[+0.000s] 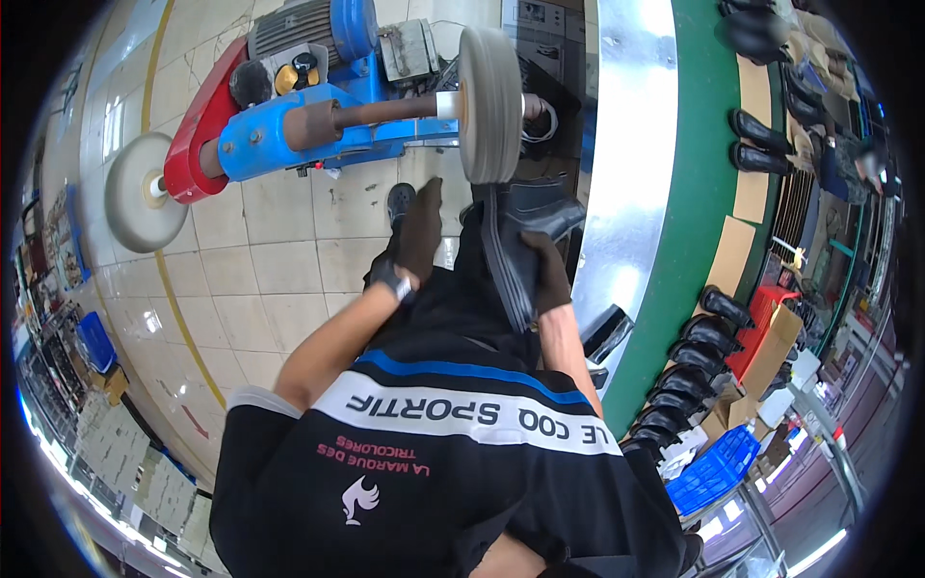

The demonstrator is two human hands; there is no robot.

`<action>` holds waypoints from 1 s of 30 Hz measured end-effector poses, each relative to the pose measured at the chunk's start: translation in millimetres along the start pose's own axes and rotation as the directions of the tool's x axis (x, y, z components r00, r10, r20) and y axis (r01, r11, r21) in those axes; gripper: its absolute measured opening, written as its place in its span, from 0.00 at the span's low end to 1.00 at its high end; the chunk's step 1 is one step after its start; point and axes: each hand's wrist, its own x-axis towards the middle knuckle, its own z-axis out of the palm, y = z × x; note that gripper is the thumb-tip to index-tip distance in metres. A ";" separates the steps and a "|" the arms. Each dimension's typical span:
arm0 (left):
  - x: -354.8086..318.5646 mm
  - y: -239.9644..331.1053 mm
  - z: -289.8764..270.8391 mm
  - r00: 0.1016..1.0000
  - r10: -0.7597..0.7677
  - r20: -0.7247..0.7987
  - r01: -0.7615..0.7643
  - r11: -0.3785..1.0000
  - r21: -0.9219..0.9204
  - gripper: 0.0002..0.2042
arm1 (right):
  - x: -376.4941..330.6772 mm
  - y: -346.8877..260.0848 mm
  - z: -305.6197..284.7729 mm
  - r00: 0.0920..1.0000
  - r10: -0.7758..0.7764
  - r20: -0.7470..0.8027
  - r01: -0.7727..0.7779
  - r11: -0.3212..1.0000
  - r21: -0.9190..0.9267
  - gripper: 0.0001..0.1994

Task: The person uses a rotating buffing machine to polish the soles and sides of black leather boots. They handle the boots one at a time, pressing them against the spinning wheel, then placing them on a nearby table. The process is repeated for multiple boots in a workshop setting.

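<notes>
A black boot (528,226) is pressed sole-side left against the lower edge of a grey buffing wheel (489,101). My right hand (551,277), in a dark brown glove, grips the boot from the right side. To the left, apart from the boot, my left hand (420,229) wears the same kind of glove and is stretched flat with nothing in it, its fingertips just below and left of the wheel. The wheel is mounted on the right shaft of a blue and red polishing machine (289,125).
A second grey wheel (145,193) sits on the machine's left end. A shiny metal rim (621,173) and a green conveyor (699,212) curve along my right, carrying several black boots (708,332) and cardboard sheets (729,252). A red crate (761,328) and a blue crate (715,469) stand beyond.
</notes>
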 end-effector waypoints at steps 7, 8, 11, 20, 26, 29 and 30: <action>161.5 -56.8 22.6 0.984 0.038 0.173 0.040 0.902 -0.429 0.28 | 96.8 3.3 12.9 0.994 0.007 0.110 -0.001 0.999 -0.052 0.16; 165.1 -56.7 23.2 0.954 0.246 0.172 -0.228 0.967 -0.116 0.27 | 97.7 0.3 16.4 0.988 0.021 0.154 -0.019 1.000 -0.011 0.15; 179.7 -103.8 19.3 0.963 0.260 0.073 -0.260 0.966 -0.010 0.26 | 84.4 14.0 10.1 0.998 -0.009 0.063 0.012 0.999 -0.051 0.15; 60.8 -19.7 1.6 0.953 -0.297 0.057 0.293 0.865 -0.406 0.21 | -2.4 41.8 22.0 0.974 -0.226 -0.033 0.204 0.928 -0.313 0.29; 55.4 -16.7 -21.6 0.958 -0.081 -0.274 0.045 0.990 -0.137 0.18 | -26.4 36.2 58.9 0.824 -0.368 0.430 0.444 -0.052 -0.895 0.57; 11.8 13.2 -7.0 0.874 -0.040 -0.484 0.006 0.997 -0.073 0.17 | -53.8 25.5 88.1 0.974 -0.197 0.114 0.049 -0.309 -0.950 0.56; 3.9 17.2 -4.4 0.823 0.015 -0.568 -0.026 1.000 -0.011 0.17 | -57.6 25.4 80.3 0.956 -0.224 0.189 0.141 -0.213 -0.967 0.55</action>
